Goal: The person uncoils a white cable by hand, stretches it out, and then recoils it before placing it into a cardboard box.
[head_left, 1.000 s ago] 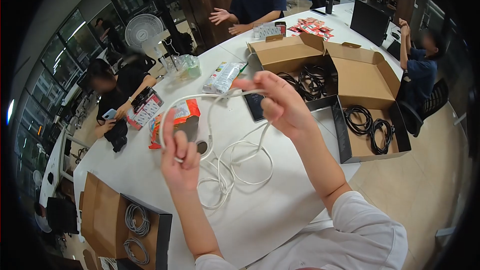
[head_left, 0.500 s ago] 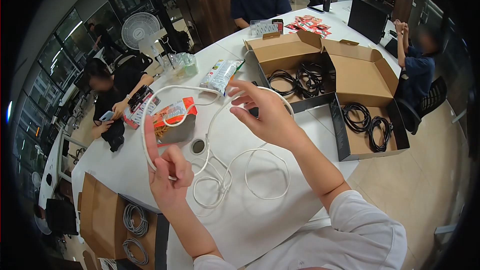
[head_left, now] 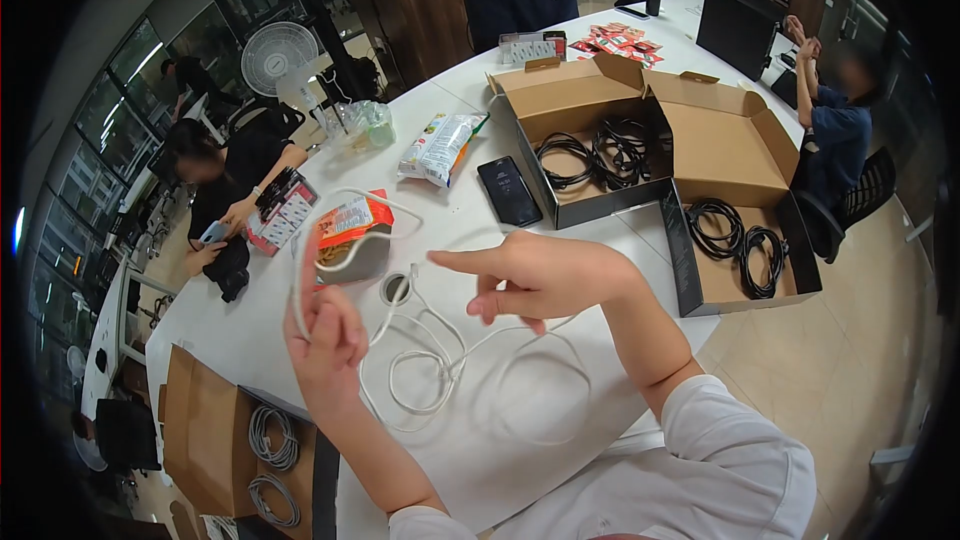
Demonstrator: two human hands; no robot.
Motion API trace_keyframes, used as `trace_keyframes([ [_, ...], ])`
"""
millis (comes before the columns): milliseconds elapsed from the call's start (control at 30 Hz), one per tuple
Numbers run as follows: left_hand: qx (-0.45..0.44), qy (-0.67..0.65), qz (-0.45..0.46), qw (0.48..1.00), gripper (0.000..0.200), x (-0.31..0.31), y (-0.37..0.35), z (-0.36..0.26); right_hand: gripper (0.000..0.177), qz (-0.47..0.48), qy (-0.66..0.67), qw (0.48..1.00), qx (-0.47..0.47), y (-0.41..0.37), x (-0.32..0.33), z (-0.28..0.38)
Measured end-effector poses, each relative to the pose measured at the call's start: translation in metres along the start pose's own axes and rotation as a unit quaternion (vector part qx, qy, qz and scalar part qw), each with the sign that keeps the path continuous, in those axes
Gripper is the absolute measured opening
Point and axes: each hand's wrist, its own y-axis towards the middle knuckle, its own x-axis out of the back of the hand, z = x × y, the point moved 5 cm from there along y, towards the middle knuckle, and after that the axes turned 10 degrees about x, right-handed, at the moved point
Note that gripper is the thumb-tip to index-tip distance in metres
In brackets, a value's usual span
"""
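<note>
A white cable (head_left: 412, 408) lies in loose loops on the white table and rises to my left hand (head_left: 328, 345). My left hand grips it between thumb and curled fingers, its index finger pointing up with a blurred turn of cable around it. Across from it, my right hand (head_left: 550, 280) hovers over the table, index finger stretched left and the others loosely bent, apart from one another. Strands of the cable pass close by and beneath the right hand; no firm grip shows. Behind the raised loop is an opened orange snack bag (head_left: 350, 225).
Two open boxes (head_left: 610, 205) with coiled black cables stand at right. Another box (head_left: 205, 440), holding grey coils, is at lower left. A phone (head_left: 509, 192), a snack packet (head_left: 440, 148) and a cable hole (head_left: 396, 288) are on the table. Several people sit around it.
My right hand has come down and its index finger has straightened to the left, uncovering the phone. The cable loop that arched over it has dropped. My left hand has barely moved.
</note>
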Motion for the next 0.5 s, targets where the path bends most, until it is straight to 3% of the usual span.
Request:
trace_keyframes([
  [67,0.032,0.054,0.017,0.998,0.066,-0.009,0.001,0.006,0.050,-0.046,0.141,0.984,0.095,-0.004,0.001,0.007],
  [133,0.055,0.067,0.057,0.995,0.064,-0.017,-0.001,0.011,0.050,-0.157,-0.023,0.982,0.103,-0.004,0.013,0.004],
  [200,0.078,0.080,0.098,0.989,0.062,-0.025,-0.002,0.017,0.051,-0.263,-0.187,0.941,0.107,-0.006,0.023,0.002],
  [233,0.087,0.064,0.120,0.987,0.063,-0.028,-0.003,0.019,0.052,-0.259,-0.212,0.940,0.067,-0.006,0.023,-0.003],
  [333,0.113,0.074,0.173,0.976,0.067,-0.034,-0.006,0.024,0.044,-0.161,-0.297,0.939,0.063,-0.002,0.017,-0.018],
  [400,0.103,0.068,0.186,0.975,0.070,-0.036,-0.007,0.022,0.031,-0.168,-0.327,0.930,0.031,-0.002,0.017,-0.025],
  [500,0.097,0.055,0.188,0.976,0.073,-0.033,-0.008,0.018,0.029,-0.156,-0.350,0.923,-0.035,-0.002,0.021,-0.029],
])
